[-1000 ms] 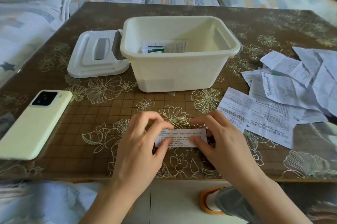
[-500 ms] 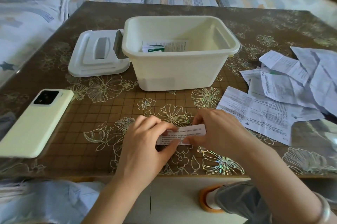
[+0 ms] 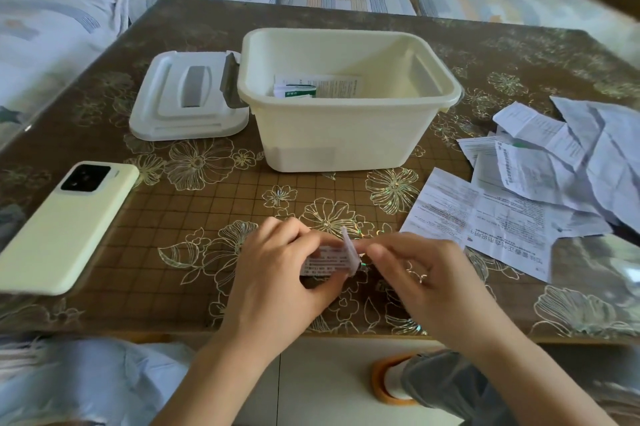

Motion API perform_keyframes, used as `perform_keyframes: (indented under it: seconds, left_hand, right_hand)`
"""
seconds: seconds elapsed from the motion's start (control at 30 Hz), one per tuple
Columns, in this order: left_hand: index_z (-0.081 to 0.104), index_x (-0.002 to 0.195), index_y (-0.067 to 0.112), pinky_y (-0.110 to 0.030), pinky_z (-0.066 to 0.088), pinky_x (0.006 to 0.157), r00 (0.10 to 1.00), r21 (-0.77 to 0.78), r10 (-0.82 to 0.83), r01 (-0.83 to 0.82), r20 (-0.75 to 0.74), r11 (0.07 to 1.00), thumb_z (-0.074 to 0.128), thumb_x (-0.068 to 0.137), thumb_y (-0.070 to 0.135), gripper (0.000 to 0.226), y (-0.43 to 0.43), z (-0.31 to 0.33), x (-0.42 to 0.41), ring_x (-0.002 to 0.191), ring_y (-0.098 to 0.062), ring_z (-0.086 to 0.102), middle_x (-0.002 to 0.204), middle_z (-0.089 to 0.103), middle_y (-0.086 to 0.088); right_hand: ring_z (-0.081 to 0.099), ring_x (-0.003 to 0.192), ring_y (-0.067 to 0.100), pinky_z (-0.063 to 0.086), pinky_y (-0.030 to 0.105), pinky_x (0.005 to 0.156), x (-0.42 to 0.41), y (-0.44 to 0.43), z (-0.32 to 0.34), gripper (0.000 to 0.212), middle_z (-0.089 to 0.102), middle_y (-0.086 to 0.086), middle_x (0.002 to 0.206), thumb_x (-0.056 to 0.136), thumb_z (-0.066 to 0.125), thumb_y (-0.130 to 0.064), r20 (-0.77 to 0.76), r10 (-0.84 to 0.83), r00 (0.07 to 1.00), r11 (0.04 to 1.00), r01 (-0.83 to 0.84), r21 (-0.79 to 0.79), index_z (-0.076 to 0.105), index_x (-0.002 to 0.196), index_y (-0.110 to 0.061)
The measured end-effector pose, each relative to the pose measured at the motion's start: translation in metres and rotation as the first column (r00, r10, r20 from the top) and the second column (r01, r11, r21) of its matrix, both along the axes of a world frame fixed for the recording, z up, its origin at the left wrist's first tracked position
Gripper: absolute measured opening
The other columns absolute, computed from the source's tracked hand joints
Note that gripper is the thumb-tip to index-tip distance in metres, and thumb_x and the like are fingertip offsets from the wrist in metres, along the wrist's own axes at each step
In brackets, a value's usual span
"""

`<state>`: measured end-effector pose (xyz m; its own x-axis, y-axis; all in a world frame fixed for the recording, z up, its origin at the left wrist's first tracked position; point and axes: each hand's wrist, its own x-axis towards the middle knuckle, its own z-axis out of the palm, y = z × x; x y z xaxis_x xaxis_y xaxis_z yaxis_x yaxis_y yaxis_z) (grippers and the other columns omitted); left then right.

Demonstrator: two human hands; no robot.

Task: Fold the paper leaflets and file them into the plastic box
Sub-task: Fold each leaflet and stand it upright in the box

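White leaflet (image 3: pixel 325 260) | pinched between grips: left hand (image 3: pixel 277 282), right hand (image 3: pixel 429 283)

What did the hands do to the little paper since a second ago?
The right hand has folded the right end of the leaflet up toward the left hand, which still pinches the other end. The plastic box, lid, phone and loose leaflets stayed put.

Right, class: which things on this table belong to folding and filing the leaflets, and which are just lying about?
Job: small leaflet, pinched by left hand and right hand; plastic box; filed leaflets inside it; loose leaflets beside it.
Lying about: phone; lid, off the box.
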<state>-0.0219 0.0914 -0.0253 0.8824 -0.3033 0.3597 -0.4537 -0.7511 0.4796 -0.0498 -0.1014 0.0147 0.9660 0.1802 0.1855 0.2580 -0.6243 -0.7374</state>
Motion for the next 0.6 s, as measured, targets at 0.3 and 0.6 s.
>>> perform_keyframes:
  seconds: [0.3,0.6]
  left_hand:
    - [0.049,0.137,0.020,-0.019,0.038,0.089,0.994,-0.105,0.005,-0.017,-0.108,0.994,0.073,0.076,0.024,0.066,0.007,0.003,-0.006,0.094,-0.004,0.051,0.102,0.058,0.017]
    - [0.067,0.101,0.030,-0.015,0.044,0.087,0.988,-0.193,-0.089,0.064,-0.124,0.979,0.064,0.079,0.051,0.030,0.025,0.010,-0.006,0.103,-0.005,0.056,0.120,0.051,0.016]
  right_hand:
    - [0.058,0.117,0.007,0.051,0.029,0.094,-0.001,0.013,-0.032,0.025,0.066,-0.007,0.120,0.094,0.056,-0.019,0.308,0.176,0.935,0.974,-0.119,-0.194,0.072,0.113,-0.015]
    - [0.054,0.121,0.013,0.048,0.032,0.094,-0.003,0.013,-0.035,0.025,0.063,-0.005,0.124,0.094,0.057,-0.017,0.309,0.239,0.921,0.932,-0.129,-0.339,0.070,0.115,-0.012]
